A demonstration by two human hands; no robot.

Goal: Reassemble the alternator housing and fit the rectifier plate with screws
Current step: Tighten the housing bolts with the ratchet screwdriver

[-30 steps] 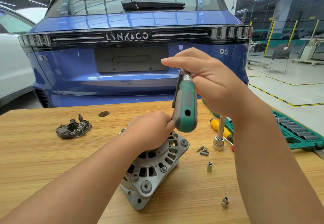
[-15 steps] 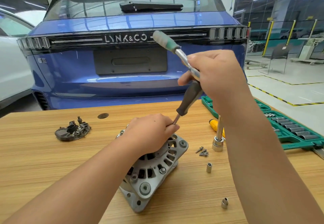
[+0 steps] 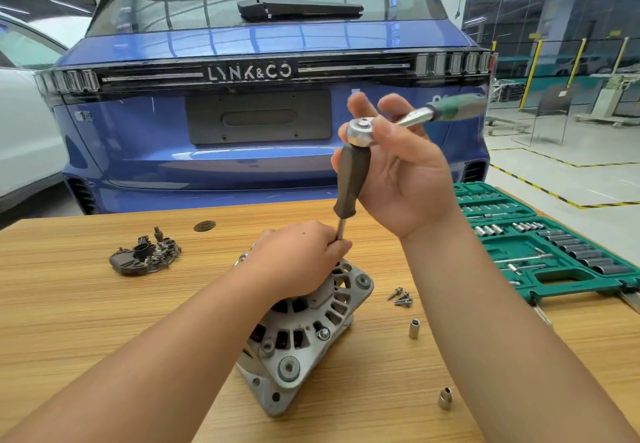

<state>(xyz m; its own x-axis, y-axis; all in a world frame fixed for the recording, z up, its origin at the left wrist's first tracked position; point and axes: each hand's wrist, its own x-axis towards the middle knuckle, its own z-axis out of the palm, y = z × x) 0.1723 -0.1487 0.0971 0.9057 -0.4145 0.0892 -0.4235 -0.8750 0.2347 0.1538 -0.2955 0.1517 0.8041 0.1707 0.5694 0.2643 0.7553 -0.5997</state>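
Observation:
The grey alternator housing (image 3: 304,338) lies tilted on the wooden table (image 3: 69,321). My left hand (image 3: 298,255) rests on its top and pinches the steel shaft of a dark-handled extension driver (image 3: 351,179) that stands upright on the housing. My right hand (image 3: 401,172), palm toward me, holds the head of a green-handled ratchet (image 3: 415,117) fitted on the driver's top end; the ratchet handle points right. The dark rectifier plate (image 3: 145,257) sits apart at the left. A small heap of screws (image 3: 400,297) lies right of the housing.
Two loose sockets (image 3: 414,328) (image 3: 445,398) stand on the table near my right forearm. An open green socket case (image 3: 540,248) fills the table's right side. A blue car's rear (image 3: 259,113) stands just behind the table's far edge.
The ratchet handle has swung round from pointing toward me, through upper left, to pointing right. My right hand has turned palm-up. My left hand stays on the housing and shaft.

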